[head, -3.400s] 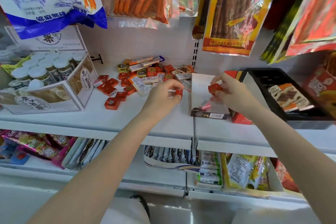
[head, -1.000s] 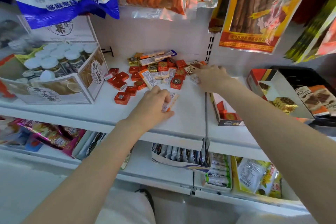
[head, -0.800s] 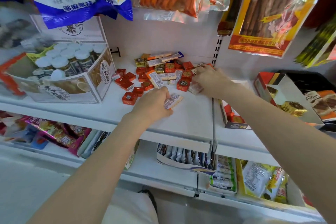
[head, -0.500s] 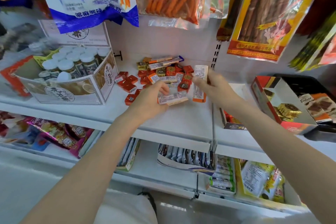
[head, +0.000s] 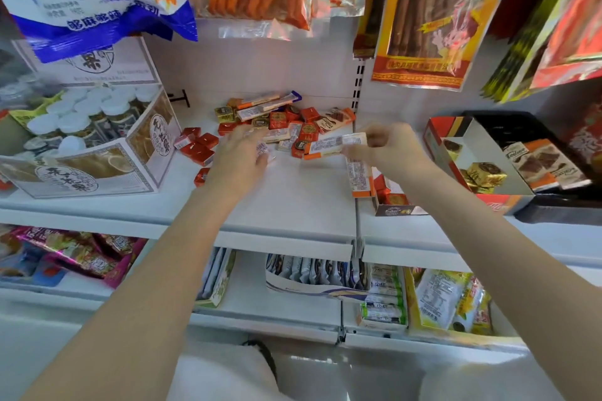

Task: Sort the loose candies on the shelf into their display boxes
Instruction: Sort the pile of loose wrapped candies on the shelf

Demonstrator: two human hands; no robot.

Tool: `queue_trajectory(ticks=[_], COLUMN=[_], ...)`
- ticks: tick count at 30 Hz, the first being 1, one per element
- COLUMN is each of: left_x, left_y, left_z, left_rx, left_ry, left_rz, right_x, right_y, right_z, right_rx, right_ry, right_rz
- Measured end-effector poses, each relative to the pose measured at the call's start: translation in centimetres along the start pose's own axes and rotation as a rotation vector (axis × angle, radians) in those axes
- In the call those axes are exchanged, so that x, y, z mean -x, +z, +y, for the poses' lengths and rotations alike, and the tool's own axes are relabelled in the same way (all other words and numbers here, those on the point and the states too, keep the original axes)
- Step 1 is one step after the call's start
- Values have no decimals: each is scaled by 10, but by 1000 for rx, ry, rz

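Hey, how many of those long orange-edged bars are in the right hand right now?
2. The level bar sticks out left of the right hand; the hanging bar points down beneath it. Others could hide behind the fingers.

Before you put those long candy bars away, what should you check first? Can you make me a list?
1. Right hand grips the candy bars: ok, two white-and-orange bars are pinched, one level, one hanging down.
2. Hanging bar secure: cannot tell, it dangles below the fingers.
3. Left hand free to help: cannot tell, it rests on the pile's edge, blurred, with small white wrappers at its fingertips.
4. Box for these bars in sight: cannot tell, the small box beside the hand shows red squares, and the open red box shows gold ones.
5. Pile still needs sorting: not ok, many candies lie loose on the shelf.
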State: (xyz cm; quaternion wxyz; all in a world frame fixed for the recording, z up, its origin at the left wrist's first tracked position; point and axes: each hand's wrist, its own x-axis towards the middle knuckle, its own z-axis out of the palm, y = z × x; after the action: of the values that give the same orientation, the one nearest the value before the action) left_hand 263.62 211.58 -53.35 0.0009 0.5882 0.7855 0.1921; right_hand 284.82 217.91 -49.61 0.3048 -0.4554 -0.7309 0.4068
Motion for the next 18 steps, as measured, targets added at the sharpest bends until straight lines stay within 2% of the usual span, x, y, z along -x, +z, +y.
queue_trajectory(ticks=[2,3,8,11,14,16,18], left_x=[2,4,20,35,42,45,43], left_y=[9,12,21,16,-3,-14,-17], left_z=[3,7,30,42,50,60,77], left_rx=[-207,-270,-282,-150,30,223,469], left_ry=[-4,-4,15,20,-8,-44,-82], left_rz=[-142,-165,17,47,162,207,227], right_x=[0,0,6,10,17,22,27], right_y=[-5,-8,-23,-30,-42,-56,-75], right_z=[0,0,7,11,13,18,26], right_rx=[69,92,201,101,-100,-205,-197], right_ry=[-37,-57,-108,-83,-18,44,82], right_rz=[30,38,99,143,248,362,484])
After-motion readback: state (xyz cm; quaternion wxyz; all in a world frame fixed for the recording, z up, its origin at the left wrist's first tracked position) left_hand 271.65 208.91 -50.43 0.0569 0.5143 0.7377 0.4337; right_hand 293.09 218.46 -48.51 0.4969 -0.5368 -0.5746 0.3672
